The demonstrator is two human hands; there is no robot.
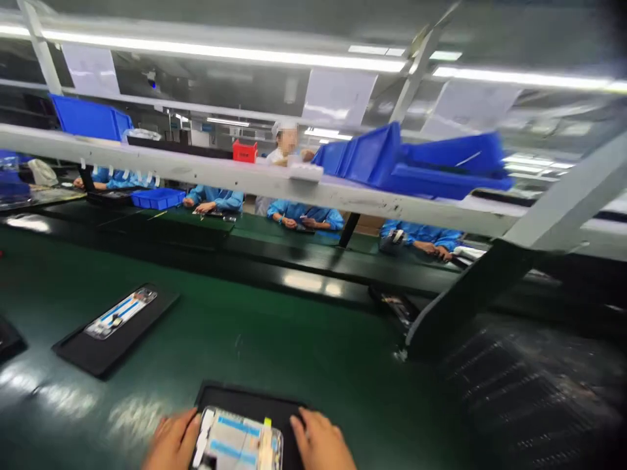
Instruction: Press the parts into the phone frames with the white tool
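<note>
And here, at the near black rectangular tray (245, 395), straight to the left hand (171, 438), fingers bent along the left rim, thumb against or just beside the flat silver-framed device with bright blue strips (235, 440). Over to the right hand (323, 440), curled at the right rim, thumb inward, just clear of the device. Cannot tell whether clamped on the tray or merely resting, with the lower parts cut off. Lying inside the tray, between both hands, nearer the left. Turned, judging by the strips, with the long axis from hand to hand. And past the tray's far left corner, on the glossy green tabletop (274, 333), a second flat black tray (127, 334), bearing a similar device (122, 314), well apart.
</note>
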